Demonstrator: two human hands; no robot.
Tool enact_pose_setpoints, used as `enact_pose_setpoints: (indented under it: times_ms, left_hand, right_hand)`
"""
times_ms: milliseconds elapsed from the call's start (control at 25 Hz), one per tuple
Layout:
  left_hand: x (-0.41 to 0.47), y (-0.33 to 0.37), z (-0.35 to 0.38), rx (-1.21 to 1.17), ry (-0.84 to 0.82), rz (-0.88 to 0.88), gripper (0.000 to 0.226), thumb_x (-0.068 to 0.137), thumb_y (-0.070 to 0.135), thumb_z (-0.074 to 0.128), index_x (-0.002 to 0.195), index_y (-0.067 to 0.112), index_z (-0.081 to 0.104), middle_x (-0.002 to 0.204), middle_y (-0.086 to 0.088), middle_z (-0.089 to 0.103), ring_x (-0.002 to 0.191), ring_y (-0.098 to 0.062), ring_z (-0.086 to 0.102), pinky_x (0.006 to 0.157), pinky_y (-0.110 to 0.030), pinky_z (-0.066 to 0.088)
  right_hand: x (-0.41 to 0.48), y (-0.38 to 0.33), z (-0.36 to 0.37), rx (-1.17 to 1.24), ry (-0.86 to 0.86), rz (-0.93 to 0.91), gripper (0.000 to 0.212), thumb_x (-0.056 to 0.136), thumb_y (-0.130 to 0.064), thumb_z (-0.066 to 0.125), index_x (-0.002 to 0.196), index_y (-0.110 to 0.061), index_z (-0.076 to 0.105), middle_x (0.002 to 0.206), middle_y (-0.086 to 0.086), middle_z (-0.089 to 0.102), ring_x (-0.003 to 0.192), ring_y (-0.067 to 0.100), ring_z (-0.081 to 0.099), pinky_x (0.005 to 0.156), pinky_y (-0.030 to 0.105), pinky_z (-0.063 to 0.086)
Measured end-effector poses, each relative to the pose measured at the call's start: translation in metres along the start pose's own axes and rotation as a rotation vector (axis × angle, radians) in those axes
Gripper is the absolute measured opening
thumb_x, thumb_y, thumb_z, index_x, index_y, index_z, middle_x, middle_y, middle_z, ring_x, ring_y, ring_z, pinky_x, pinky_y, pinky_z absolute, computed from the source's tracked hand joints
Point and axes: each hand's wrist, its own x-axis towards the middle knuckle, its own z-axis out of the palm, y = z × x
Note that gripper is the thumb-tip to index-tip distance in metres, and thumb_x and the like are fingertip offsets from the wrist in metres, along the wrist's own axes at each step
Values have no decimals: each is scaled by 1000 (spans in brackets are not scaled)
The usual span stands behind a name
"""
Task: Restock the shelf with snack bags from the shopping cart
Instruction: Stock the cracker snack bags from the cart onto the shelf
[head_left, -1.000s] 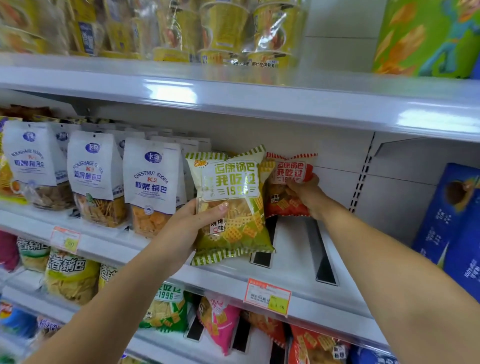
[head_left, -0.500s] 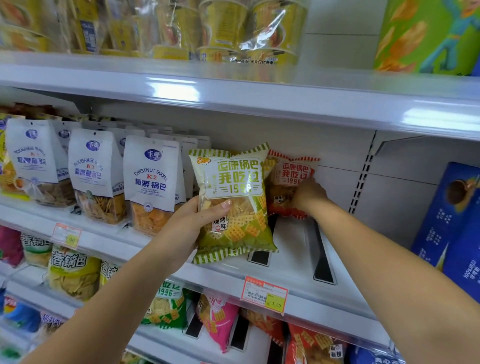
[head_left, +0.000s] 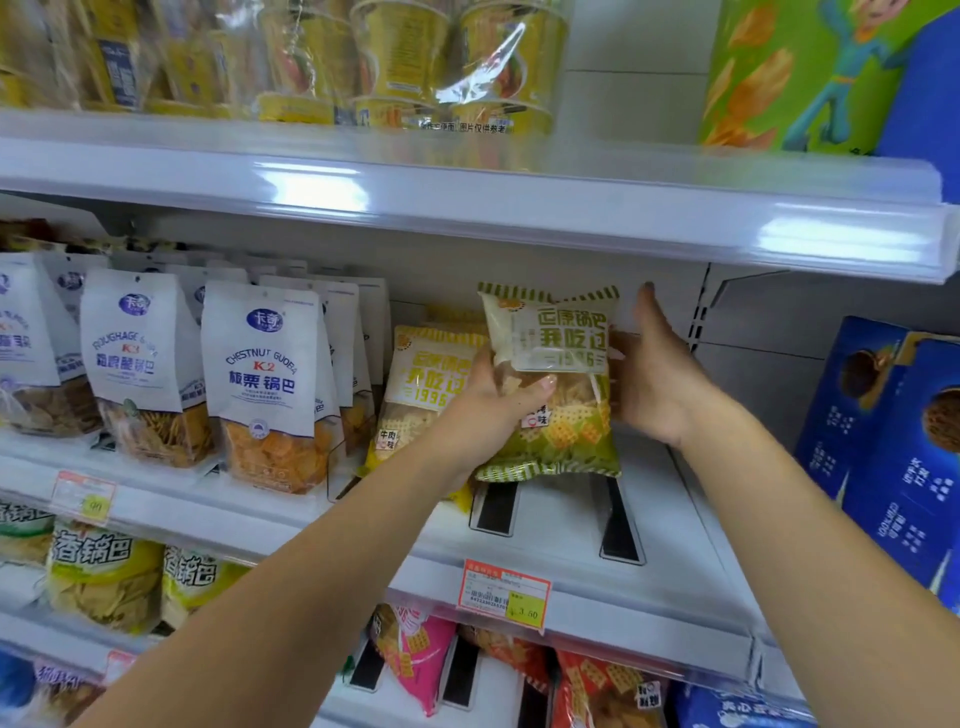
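A green snack bag (head_left: 563, 447) with a pale label stands upright on the white middle shelf (head_left: 561, 540). My left hand (head_left: 485, 413) grips its left side, thumb across the front. My right hand (head_left: 657, 379) lies flat against the bag's right edge, fingers straight and pointing up. A yellow snack bag (head_left: 418, 374) of the same brand stands just left of the green one, partly behind my left hand. What is behind the green bag is hidden. The shopping cart is out of view.
White K2 pouches (head_left: 260, 374) fill the shelf to the left. Blue boxes (head_left: 883, 447) stand at the right. Black pusher tracks (head_left: 618, 525) run along the bare shelf in front. The upper shelf's edge (head_left: 467, 208) hangs close above. More snack bags (head_left: 415, 654) sit below.
My left hand has carried the green bag right and back, covering the red bag. My right hand let go of the red bag and now lies flat beside the green one.
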Motion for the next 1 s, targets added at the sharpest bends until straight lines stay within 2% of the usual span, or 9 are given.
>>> enact_pose_setpoints:
  times_ms: [80, 200, 320, 440, 600, 680, 800, 920, 1000]
  left_hand:
    - [15, 1, 14, 125, 11, 38, 73, 95, 33, 61, 152, 24, 16, 131, 18, 43, 122, -1, 41, 93, -16, 37]
    - [29, -10, 19, 426, 99, 117, 91, 91, 36, 63, 156, 15, 3, 153, -9, 33, 140, -23, 36, 112, -27, 33]
    - [28, -16, 17, 664, 92, 178, 82, 95, 26, 59, 156, 17, 5, 161, -16, 11, 149, -25, 12, 112, -24, 17]
    - [30, -16, 13, 716, 34, 171, 80, 92, 17, 61, 156, 20, 15, 163, -16, 3, 151, -26, 3, 114, -22, 13]
    - [31, -20, 9, 748, -67, 131, 95, 82, 4, 63, 156, 27, 9, 162, -15, -10, 151, -27, -6, 118, -27, 12]
    - [28, -27, 9, 799, -83, 162, 100, 79, -3, 62, 155, 30, 7, 162, -14, -14, 151, -29, -3, 116, -27, 18]
    - [25, -33, 7, 887, -84, 183, 105, 79, -5, 60, 155, 34, 0, 162, -11, -18, 149, -34, 13, 111, -32, 35]
    - [21, -34, 11, 1002, -66, 179, 106, 80, -6, 58, 154, 38, -4, 162, -10, -20, 142, -39, 32, 102, -38, 46]
    - [19, -32, 14, 1052, -63, 169, 105, 81, -9, 54, 153, 40, -3, 161, -11, -21, 137, -41, 38, 96, -40, 49]
  right_hand:
    - [1, 19, -5, -131, 119, -115, 83, 76, -69, 60, 144, -28, 35, 134, 5, 59, 114, 26, 62, 99, 49, 47]
    - [5, 44, 4, -454, 309, -227, 92, 88, -38, 67, 151, -35, 0, 145, 4, 46, 121, 27, 55, 97, 34, 46]
    - [15, 54, 13, -492, 360, -333, 82, 94, -25, 59, 151, -38, 1, 147, 5, 42, 124, 29, 52, 94, 30, 45]
    - [25, 56, 22, -482, 394, -333, 74, 98, -18, 52, 151, -41, 6, 141, 10, 40, 122, 28, 50, 90, 27, 41]
    - [22, 56, 33, -495, 403, -257, 64, 102, -23, 41, 151, -39, 4, 139, 14, 31, 123, 32, 47, 87, 27, 36]
    - [18, 56, 32, -549, 341, -146, 68, 102, -32, 40, 151, -41, -6, 148, 13, 26, 129, 33, 42, 93, 30, 36]
    - [11, 52, 21, -762, 130, 31, 94, 93, -37, 52, 144, -41, -27, 160, 9, 13, 136, 32, 38, 106, 40, 39]
    - [5, 52, 14, -1065, 73, 34, 99, 96, -19, 54, 146, -26, -31, 154, 13, 30, 108, 24, 55, 80, 26, 44]
    - [6, 57, 19, -1101, 178, 41, 88, 97, -15, 52, 152, -17, -17, 145, 16, 39, 101, 23, 54, 71, 23, 44]
